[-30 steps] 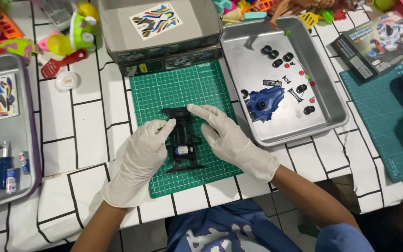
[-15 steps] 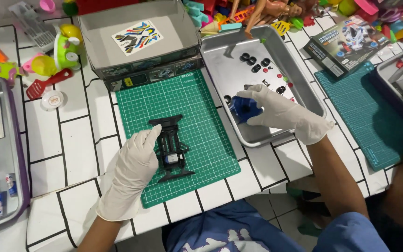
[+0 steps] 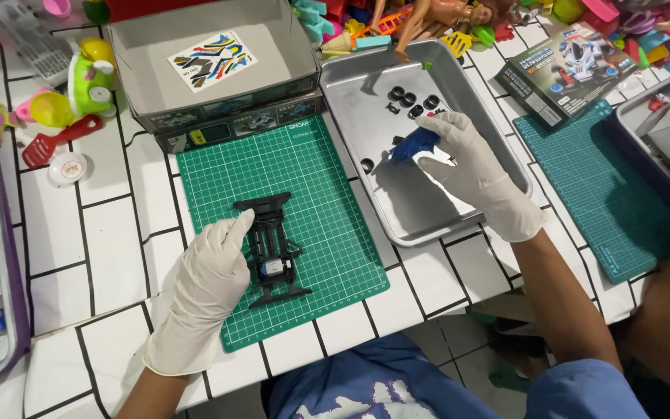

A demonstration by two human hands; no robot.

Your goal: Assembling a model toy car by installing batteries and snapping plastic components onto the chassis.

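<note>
Head view: right hand lifts blue shell inside tray (walls near).

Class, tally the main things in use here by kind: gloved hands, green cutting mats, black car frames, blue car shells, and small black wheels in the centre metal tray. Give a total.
Gloved hands: 2, left hand, right hand
Green cutting mats: 2
Black car frame: 1
Blue car shell: 1
Black wheels: 5 in the metal tray
Total: 11

Right hand off the black chassis, now over the metal tray, blue part lifted in fingers.
</note>
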